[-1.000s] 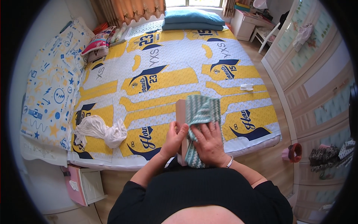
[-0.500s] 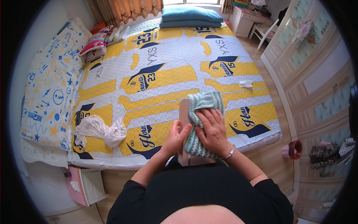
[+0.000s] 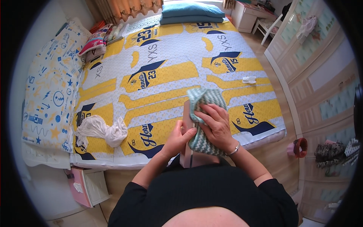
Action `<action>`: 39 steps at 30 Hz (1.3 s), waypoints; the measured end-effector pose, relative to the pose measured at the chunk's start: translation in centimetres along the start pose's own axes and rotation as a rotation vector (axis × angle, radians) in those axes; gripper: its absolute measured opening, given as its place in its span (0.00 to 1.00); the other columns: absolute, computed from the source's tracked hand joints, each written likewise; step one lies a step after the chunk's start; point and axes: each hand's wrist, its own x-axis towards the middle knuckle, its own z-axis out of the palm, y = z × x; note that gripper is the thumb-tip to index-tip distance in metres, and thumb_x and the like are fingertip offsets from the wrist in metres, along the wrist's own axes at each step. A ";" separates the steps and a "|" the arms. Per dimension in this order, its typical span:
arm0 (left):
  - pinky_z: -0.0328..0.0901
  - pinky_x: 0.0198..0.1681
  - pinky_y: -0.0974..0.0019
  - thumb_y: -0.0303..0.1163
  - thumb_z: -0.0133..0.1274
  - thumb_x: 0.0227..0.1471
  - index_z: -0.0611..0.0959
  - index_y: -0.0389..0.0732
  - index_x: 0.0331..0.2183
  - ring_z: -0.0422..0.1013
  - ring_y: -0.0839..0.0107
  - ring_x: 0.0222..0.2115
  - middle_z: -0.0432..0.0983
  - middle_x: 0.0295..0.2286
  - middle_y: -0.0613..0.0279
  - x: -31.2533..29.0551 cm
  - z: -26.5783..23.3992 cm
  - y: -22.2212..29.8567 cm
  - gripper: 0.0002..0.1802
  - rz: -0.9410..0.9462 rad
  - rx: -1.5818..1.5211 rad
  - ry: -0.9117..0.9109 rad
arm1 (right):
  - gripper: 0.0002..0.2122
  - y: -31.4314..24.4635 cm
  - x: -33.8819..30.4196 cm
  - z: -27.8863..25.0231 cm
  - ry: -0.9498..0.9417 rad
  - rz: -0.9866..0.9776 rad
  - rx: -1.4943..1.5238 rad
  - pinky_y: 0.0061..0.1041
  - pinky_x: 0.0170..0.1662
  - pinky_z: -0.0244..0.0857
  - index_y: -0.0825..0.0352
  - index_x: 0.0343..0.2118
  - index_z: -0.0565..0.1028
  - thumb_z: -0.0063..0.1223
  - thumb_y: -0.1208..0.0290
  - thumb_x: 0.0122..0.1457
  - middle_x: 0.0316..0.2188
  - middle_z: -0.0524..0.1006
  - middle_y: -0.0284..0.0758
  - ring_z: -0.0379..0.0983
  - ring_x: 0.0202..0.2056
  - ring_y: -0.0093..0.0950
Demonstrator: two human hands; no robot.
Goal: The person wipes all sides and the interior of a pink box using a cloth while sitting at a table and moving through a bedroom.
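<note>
A pale pink, box-like object [image 3: 187, 156] with straight edges stands upright against my front, at the foot of the bed. My left hand [image 3: 177, 139] grips its left side, with the thumb reaching over toward the middle. Over the upper and right part of the box lies a green-and-white zigzag cloth [image 3: 206, 97]. My right hand [image 3: 216, 125] holds this cloth against the box with bent fingers, and a silvery band [image 3: 235, 148] circles that wrist. The cloth covers most of the box's face.
The bed's yellow-and-white sheet [image 3: 162, 77] spreads ahead. A crumpled white cloth [image 3: 109, 130] lies at left, a small white packet [image 3: 249, 80] at right. Folded blue bedding [image 3: 192, 13] sits at the far end. A pink bin [image 3: 297, 147] and wardrobe doors [image 3: 321, 75] stand right, a small cabinet [image 3: 89, 186] lower left.
My right hand has moved slightly over the box, its fingers more bent. The cloth's upper part has shifted and its left corner is folded over. My left hand keeps its grip.
</note>
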 end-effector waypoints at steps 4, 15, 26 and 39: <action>0.62 0.32 0.73 0.40 0.54 0.48 0.65 0.35 0.40 0.65 0.77 0.30 0.67 0.30 0.59 0.4 0.7 0.2 0.23 0.044 0.015 -0.028 | 0.16 0.6 2.3 -0.6 -0.080 -0.171 -0.006 0.33 0.51 0.52 0.55 0.42 0.73 0.51 0.74 0.48 0.47 0.69 0.31 0.62 0.49 0.32; 0.60 0.32 0.72 0.46 0.56 0.44 0.67 0.35 0.34 0.62 0.77 0.29 0.65 0.27 0.62 0.0 1.8 -2.0 0.25 -0.041 0.250 -0.002 | 0.12 7.5 -0.8 -0.1 -0.130 0.488 0.115 0.38 0.29 0.64 0.64 0.34 0.69 0.36 0.62 0.60 0.25 0.72 0.45 0.70 0.28 0.45; 0.57 0.28 0.76 0.43 0.55 0.46 0.65 0.37 0.36 0.57 0.81 0.25 0.61 0.25 0.66 -0.5 6.8 0.1 0.23 0.012 0.362 0.081 | 0.16 9.3 -3.9 -0.8 0.297 0.838 1.155 0.19 0.37 0.63 0.69 0.38 0.68 0.32 0.60 0.63 0.32 0.71 0.32 0.67 0.32 0.18; 0.64 0.30 0.58 0.48 0.54 0.44 0.63 0.35 0.37 0.71 0.54 0.25 0.71 0.22 0.49 -4.9 9.7 -2.2 0.29 -0.065 0.479 0.495 | 0.22 10.2 -10.6 2.3 -0.251 1.021 1.231 0.21 0.39 0.64 0.67 0.42 0.68 0.24 0.53 0.63 0.32 0.73 0.33 0.70 0.33 0.22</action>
